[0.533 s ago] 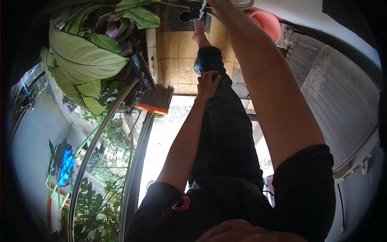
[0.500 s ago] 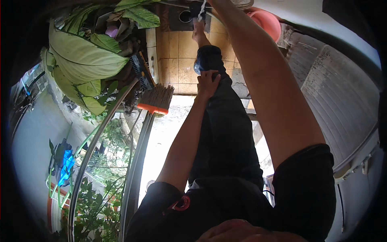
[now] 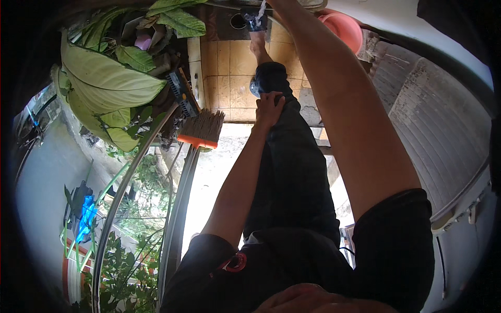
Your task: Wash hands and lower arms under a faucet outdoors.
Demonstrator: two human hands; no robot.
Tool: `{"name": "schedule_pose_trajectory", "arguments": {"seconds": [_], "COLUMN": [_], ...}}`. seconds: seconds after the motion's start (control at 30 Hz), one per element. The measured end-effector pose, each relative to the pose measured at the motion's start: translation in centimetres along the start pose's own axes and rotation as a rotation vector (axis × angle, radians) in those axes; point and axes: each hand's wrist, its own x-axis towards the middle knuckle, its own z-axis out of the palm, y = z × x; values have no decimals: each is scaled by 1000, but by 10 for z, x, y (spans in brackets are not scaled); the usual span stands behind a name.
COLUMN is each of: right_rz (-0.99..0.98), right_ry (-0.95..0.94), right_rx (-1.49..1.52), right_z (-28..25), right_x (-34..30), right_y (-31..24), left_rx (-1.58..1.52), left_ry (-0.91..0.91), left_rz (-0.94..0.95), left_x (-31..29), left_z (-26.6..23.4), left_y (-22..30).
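My left hand point(image 3: 270, 108) is on my dark trouser leg point(image 3: 289, 156) near the knee, its fingers bent round the cloth. Beyond it, the bare ankle point(image 3: 257, 44) shows below the raised cuff, and the foot wears a dark, wet-looking slipper point(image 3: 254, 22). A whitish stream of water point(image 3: 261, 11) falls onto the slipper from the top edge. My right forearm point(image 3: 334, 73) stretches up past that edge near the stream, so the right hand and anything in it are out of sight. Beside the knee a blue patterned thing point(image 3: 254, 87) is partly hidden.
Orange-brown tiles point(image 3: 216, 94) lie under the foot, with a dark round drain hole point(image 3: 238, 21) beside it. A pink basin point(image 3: 344, 31) stands at the far right, near a ridged grey board point(image 3: 443, 99). On the left are an orange broom point(image 3: 198, 142), a metal rail point(image 3: 112, 208) and large-leaved plants point(image 3: 109, 73).
The slippered foot has shifted slightly nearer and more of the wet slipper shows, with the stream now hitting it. My left hand stays at the knee.
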Motion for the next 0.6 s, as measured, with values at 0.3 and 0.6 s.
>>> {"name": "schedule_pose_trajectory", "arguments": {"seconds": [0.3, 0.6], "right_rz": [172, 52], "right_ry": [-38, 78], "right_rx": [10, -33], "right_z": [5, 20], "right_x": [12, 15], "right_y": [-5, 4], "left_rx": [37, 14], "left_ry": [17, -4], "left_rz": [146, 19], "left_x": [22, 15], "left_z": [29, 42], "left_y": [-21, -36]}}
